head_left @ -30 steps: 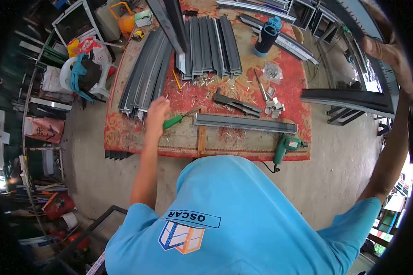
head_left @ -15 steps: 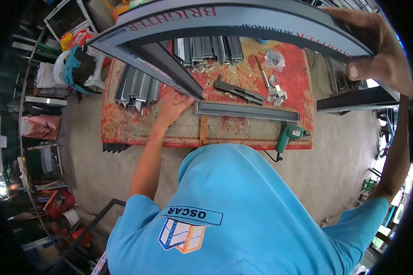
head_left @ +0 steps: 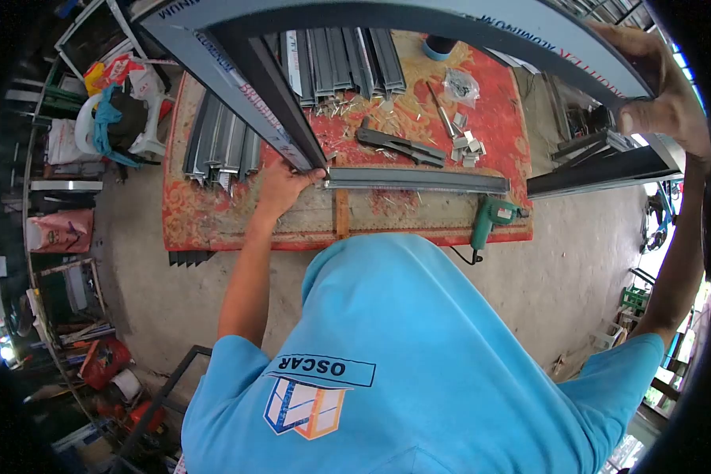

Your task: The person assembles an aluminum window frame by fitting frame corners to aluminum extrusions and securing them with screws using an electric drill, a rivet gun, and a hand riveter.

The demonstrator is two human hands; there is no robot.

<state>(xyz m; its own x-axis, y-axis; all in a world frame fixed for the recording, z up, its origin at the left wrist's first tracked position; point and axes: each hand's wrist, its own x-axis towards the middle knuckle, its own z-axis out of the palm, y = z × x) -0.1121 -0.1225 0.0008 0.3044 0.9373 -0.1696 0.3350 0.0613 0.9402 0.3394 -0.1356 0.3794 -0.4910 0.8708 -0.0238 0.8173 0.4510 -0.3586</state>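
Observation:
A large dark aluminum frame (head_left: pixel 419 22) with lettered film arches across the top of the view. Around its far right part my right hand (head_left: pixel 667 114) is wrapped, the thumb on the near face. My left hand (head_left: pixel 283 188) grips the lower end of the frame's left member, where it meets the left end of a grey profile (head_left: pixel 419 181). That profile lies flat along the near side of the red-covered table (head_left: pixel 253 234). Just below its right end lies a green drill (head_left: pixel 491 223).
Bundles of grey profiles (head_left: pixel 347 63) lie on the table's far side, more profiles (head_left: pixel 223 146) at its left. A black riveter (head_left: pixel 400 147), small metal brackets (head_left: pixel 468 147) and a bag of small parts (head_left: pixel 461 87) lie behind the near profile. A white chair (head_left: pixel 146 130) stands left.
The frame's left member and my left hand have shifted left and slightly down, with the lower end now at the profile's left end. The whole table view has moved slightly left and up.

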